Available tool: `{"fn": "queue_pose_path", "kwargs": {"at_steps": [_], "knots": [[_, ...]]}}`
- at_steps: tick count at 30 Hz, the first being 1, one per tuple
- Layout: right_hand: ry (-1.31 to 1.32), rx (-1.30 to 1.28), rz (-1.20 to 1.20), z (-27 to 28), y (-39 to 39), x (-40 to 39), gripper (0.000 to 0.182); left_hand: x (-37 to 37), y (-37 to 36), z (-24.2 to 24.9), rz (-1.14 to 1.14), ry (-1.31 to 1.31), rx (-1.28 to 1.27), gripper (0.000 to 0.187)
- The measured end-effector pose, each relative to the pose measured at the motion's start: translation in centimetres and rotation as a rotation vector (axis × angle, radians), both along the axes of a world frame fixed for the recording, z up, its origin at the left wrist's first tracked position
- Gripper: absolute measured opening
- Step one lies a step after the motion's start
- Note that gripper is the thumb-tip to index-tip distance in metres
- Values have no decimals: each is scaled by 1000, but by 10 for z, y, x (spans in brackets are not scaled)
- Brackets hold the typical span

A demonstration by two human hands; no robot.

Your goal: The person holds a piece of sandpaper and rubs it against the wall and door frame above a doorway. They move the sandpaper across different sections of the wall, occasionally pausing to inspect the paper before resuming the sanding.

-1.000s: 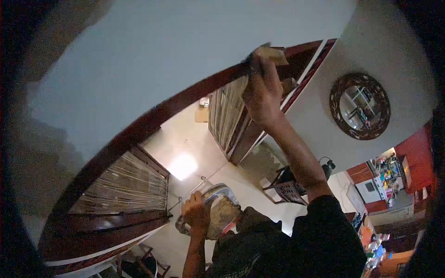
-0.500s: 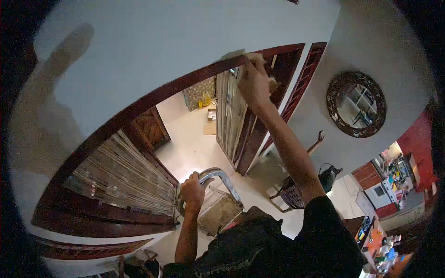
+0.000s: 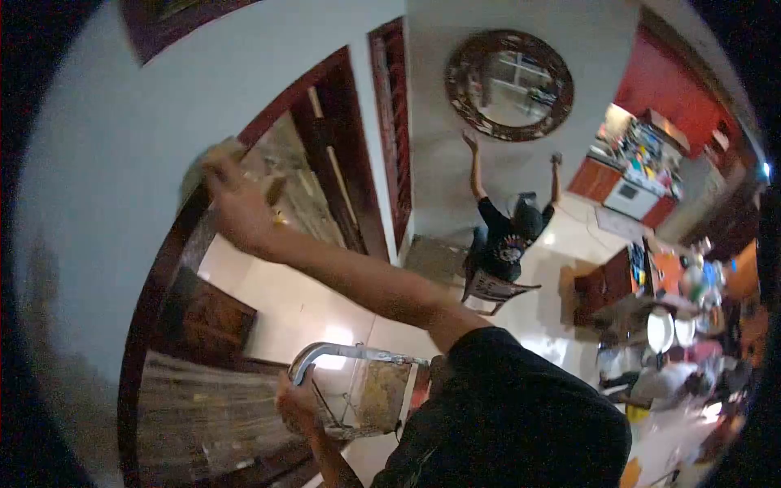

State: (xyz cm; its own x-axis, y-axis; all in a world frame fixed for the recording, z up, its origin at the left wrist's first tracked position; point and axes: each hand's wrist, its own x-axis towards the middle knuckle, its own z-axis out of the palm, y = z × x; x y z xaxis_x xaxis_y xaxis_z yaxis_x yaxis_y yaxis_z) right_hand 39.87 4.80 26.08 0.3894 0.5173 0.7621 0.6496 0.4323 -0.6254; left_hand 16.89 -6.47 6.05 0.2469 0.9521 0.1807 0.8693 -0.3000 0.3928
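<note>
While hands (image 3: 297, 404) (image 3: 242, 210) grip rail (image 3: 358, 351) and tan pad (image 3: 226, 150), a chair (image 3: 492, 286) stands near the wall (image 3: 441, 183).

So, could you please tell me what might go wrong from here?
The right hand is stretched out to the door frame while the left hand holds the curved metal rail; leaning further or losing that hold could upset the person's balance. The tan piece sticks out past the right hand, so it might slip and drop. Knuckles might also scrape, since the right hand works close against the frame's edge.
</note>
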Motion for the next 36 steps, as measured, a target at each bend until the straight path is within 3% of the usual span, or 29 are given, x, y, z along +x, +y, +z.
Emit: {"fn": "queue_pose_path", "kwargs": {"at_steps": [1,2,4,5,7,9,11,12,13,14,15,17,19,21,23,26,27,29,32,36], "knots": [[-323,-47,-305,3,9,-1,34,0,-2,0,27,-32,-28,48],[-371,-141,-322,4,30,-5,28,-12,14,-27,49,10,-69,46],[-446,228,-321,-36,68,-13,29,-11,15,-21,59,107,-68,46],[-439,223,-339,-40,60,-16,29,-10,14,-18,105,194,-67,46],[-430,22,-227,-47,35,-21,33,-24,19,-31,23,113,-12,47],[-561,-392,94,-64,-4,-1,43,-61,32,-58,-72,72,45,48],[-275,-97,-71,-132,-25,6,52,-84,56,-111,-276,-53,724,51],[-151,-267,-66,-144,-54,13,52,-73,54,-97,-287,-57,730,51],[-26,-438,-56,-155,-82,17,53,-54,41,-64,-126,92,440,52],[-38,-328,-194,-207,-85,23,49,-35,25,-35,35,238,143,54],[204,-753,-87,-212,-114,32,42,-21,10,-6,26,247,139,54],[192,-424,-346,-262,-160,38,35,3,-8,32,-17,187,144,56],[258,-631,-451,-290,-207,44,32,-21,14,-12,-16,181,191,58],[616,-558,-384,-303,-252,45,24,-35,26,-31,-13,175,237,60],[405,-647,-569,-326,-289,43,15,-36,30,-34,107,169,82,62],[450,-620,-597,-334,-330,38,9,-81,73,-86,117,99,-146,61],[447,-700,-612,-332,-340,37,9,-73,66,-77,107,105,-145,61],[453,-773,-635,-340,-353,37,9,-50,43,-47,109,183,101,47],[489,-652,-684,-369,-358,39,7,-37,54,-43,69,187,139,48],[555,-552,-772,-362,-358,51,7,-22,65,-34,26,189,210,48]]}}
